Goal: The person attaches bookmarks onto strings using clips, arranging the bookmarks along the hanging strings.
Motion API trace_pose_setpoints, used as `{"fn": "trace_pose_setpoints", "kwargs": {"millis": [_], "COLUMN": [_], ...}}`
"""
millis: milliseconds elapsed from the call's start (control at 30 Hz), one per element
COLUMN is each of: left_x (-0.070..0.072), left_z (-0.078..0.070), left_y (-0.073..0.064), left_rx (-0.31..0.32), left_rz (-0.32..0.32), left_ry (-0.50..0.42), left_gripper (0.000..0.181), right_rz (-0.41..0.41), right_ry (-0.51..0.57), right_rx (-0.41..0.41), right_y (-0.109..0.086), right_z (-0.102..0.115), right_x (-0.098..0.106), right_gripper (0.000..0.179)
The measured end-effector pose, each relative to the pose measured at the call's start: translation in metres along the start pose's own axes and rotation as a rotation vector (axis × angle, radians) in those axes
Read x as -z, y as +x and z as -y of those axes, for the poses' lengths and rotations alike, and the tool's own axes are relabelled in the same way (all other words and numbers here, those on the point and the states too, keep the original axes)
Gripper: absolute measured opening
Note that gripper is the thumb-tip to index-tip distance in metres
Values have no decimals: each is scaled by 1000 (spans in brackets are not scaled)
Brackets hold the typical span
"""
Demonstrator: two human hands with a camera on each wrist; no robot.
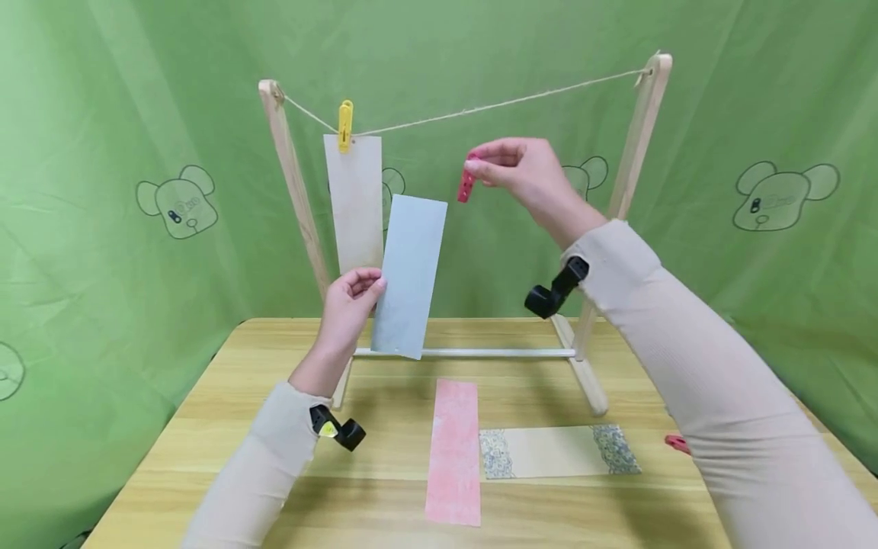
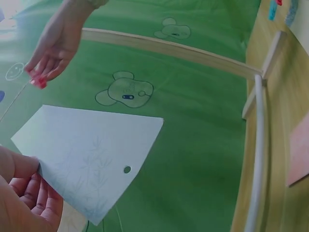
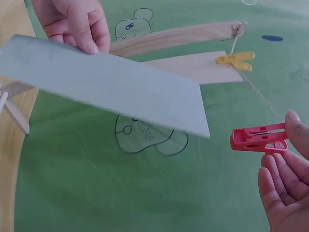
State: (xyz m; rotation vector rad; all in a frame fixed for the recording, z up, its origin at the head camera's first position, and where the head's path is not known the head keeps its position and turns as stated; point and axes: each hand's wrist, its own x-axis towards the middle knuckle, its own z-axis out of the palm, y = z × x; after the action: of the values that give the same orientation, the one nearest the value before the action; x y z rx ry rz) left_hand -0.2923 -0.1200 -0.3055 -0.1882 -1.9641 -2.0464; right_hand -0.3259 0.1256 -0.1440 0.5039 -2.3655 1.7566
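The left hand pinches the blue card at one long edge. The right hand grasps the red clothespin (apart from the card).

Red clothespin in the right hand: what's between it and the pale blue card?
Nothing: head and right wrist views show only green backdrop between the clothespin and the pale blue card.

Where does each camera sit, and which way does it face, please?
Head: worn on the head, looking forward and down at the string and table; shows left hand, right hand and sleeves.
Left wrist: worn there, facing the light blue card; both hands show.
Right wrist: worn there, facing the red clothespin and the card; both hands show.
Shared: both wrist views show the card and the clothespin.
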Motion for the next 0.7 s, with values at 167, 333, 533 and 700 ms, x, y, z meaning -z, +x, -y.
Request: {"fn": "trace_pose_setpoints", "kwargs": {"millis": [167,333,533,700], "left_x": [-5,-7,-10,-11], "left_z": [-9,-14,-21,-27], "left_y": [6,12,14,17], "left_rx": [-14,-11,-1,-5], "left_rz": [-7,-25,-40,-52], "left_ry": [-16,-44,-57,-43], "left_gripper": [17,12,11,15], "right_rz": [40,54,24,-8], "right_ry": [-37,-48,90,127], "right_rx": [62,101,100,112], "right_y": [11,18,27,35], "right_z": [25,42,60,69], "right_x": [-12,-21,-26,-31], "right_gripper": [35,34,30,24]}}
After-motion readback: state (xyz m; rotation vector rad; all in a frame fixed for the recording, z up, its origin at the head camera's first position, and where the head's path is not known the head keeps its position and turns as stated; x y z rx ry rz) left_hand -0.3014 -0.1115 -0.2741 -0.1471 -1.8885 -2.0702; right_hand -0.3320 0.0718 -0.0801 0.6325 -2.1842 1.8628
